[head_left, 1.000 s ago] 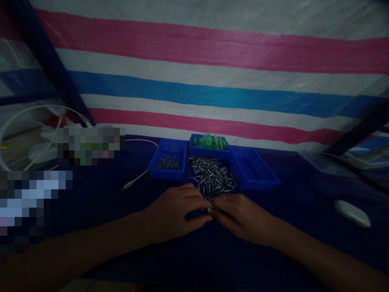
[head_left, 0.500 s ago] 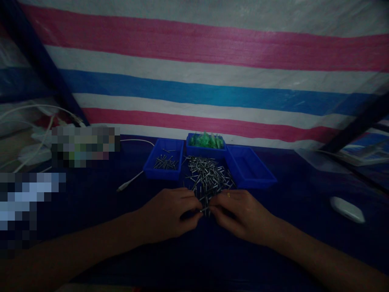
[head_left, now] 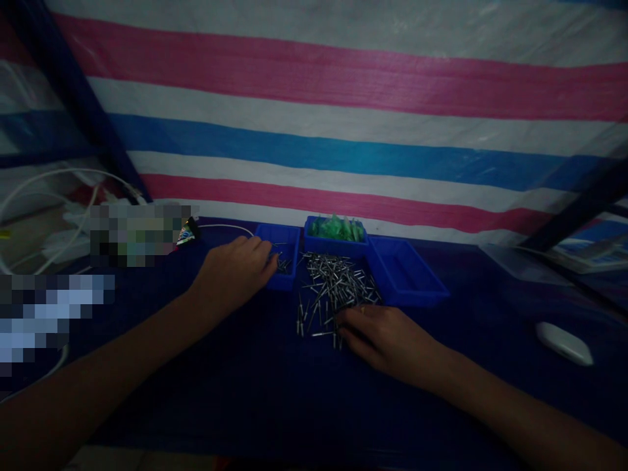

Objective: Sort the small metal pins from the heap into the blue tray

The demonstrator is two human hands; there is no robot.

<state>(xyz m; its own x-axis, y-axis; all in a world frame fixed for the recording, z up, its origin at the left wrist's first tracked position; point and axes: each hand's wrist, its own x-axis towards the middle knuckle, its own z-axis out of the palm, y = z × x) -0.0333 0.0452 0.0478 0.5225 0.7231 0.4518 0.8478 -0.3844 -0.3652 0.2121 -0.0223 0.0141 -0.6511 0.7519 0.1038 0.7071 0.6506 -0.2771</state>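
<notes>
Three blue trays line up toward the far edge of the table, and two bare hands are at work! The left hand reaches over the near-left corner of the left tray, fingers curled; whether they pinch anything, I can't tell from here. Several metal pins show inside that tray, partly covered by the hand. One big pile of pins, too many to count, lies on the table between the left and right trays, a few stragglers on its side toward the near edge. Down there sits the right hand, one ring on it, fingertips narrowly bunched at the pins; a hold, I can't confirm. One middle tray carries green pieces, and one white device rests toward the table's right edge!
</notes>
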